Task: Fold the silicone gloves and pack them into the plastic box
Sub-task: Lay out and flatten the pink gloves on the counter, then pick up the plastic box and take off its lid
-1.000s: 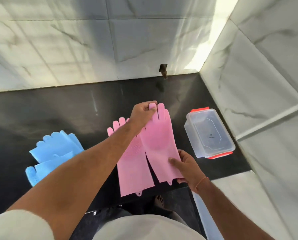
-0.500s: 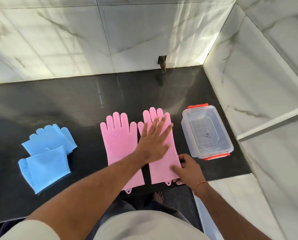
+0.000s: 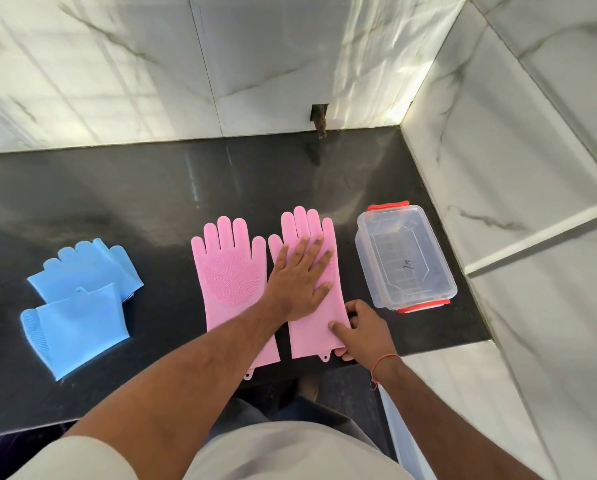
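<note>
Two pink silicone gloves lie flat side by side on the black counter, fingers pointing away from me. My left hand rests flat with spread fingers on the palm of the right pink glove. My right hand pinches that glove's cuff edge at its lower right. The left pink glove lies untouched, bristle pad up. A clear plastic box with red clips stands empty to the right. Two folded blue gloves lie at the left.
The black counter ends at marble walls behind and to the right. Its front edge runs just below the glove cuffs. A small dark hole with a stub sits in the back wall.
My left hand let go of the right pink glove's fingertips and laid the glove flat, then pressed down on its palm. My right hand stayed at the cuff.
</note>
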